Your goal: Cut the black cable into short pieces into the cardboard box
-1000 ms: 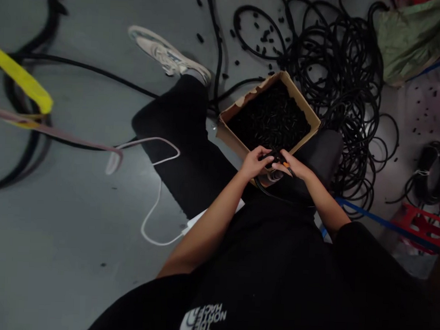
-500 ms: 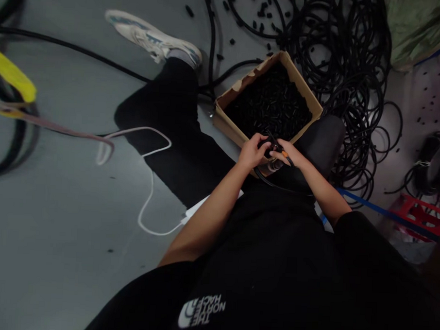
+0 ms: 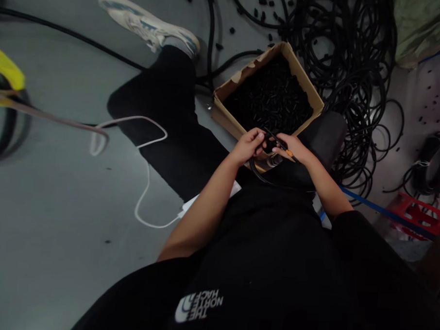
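Both of my hands meet over the near corner of a cardboard box [image 3: 229,119] filled with short black tube pieces [image 3: 277,97]. My left hand [image 3: 247,147] is closed, pinching a black hose [image 3: 255,171] whose loop hangs below the hands. My right hand [image 3: 292,147] is closed round a slim black tool with an orange part [image 3: 289,153], which points toward the left fingers. The tool's exact kind is too dark to make out, and the fingers partly hide where it and the hose come together.
A large tangle of black hose [image 3: 369,79] lies right of the box. Further right are a tied coil [image 3: 433,162] and a red plastic crate [image 3: 418,215]. A white cable [image 3: 141,200] crosses the leg at left. Loose black pieces [image 3: 232,30] dot the grey floor.
The view has shifted slightly, so the box and leg sit a little higher. The tool in my right hand has tilted flatter, and my left fingers have closed in more.
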A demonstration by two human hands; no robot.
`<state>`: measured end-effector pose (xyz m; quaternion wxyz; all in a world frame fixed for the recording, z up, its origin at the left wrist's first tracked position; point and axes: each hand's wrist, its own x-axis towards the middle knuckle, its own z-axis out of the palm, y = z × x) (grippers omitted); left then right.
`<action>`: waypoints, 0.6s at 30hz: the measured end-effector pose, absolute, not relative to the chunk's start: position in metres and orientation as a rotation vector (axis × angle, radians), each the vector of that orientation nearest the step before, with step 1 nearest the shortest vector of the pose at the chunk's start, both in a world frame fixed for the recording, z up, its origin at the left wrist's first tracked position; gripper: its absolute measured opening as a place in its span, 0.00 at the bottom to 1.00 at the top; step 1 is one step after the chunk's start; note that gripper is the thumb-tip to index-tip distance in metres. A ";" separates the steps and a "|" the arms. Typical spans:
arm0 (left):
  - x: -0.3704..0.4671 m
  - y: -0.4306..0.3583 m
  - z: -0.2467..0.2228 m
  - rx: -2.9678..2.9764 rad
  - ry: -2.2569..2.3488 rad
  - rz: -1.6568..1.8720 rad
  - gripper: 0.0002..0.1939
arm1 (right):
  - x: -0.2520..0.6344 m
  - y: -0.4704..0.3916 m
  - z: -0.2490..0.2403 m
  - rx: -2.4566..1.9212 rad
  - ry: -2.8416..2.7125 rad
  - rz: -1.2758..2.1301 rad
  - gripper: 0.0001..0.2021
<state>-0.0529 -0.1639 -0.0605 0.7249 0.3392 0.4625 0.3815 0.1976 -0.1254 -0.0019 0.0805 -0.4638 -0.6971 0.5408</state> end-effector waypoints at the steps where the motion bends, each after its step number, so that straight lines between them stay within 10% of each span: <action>1: -0.054 -0.164 -0.055 0.709 1.000 0.823 0.37 | 0.199 -0.125 0.001 -1.374 -2.118 1.609 0.24; 18: -0.043 -0.167 -0.021 0.331 1.157 0.826 0.17 | 0.219 -0.104 0.025 -1.467 -2.284 1.610 0.10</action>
